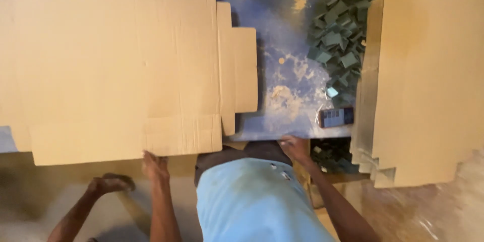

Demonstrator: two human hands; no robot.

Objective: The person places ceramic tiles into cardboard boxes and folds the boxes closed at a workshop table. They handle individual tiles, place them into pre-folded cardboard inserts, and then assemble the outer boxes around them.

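Head view shows the left hand [154,164] pinching the near edge of the flat cardboard sheet [116,65] on the blue table [287,70], right hand [294,146] splayed on the rim; better gripped with 2 hands.

The person looks straight down at their own body. The left hand [155,165] is up at the near edge of the surface, left of the body, with its fingers [149,156] curled over something at that edge. The left arm runs straight down from it toward the bottom of the view. The right hand [294,147] is on the right side, also at the near edge, with the fingers bent and pressing there. The right arm slants down and out to the right. Both arms are bare. Another hand [108,183] shows low on the far left, closed loosely; whose it is cannot be told.
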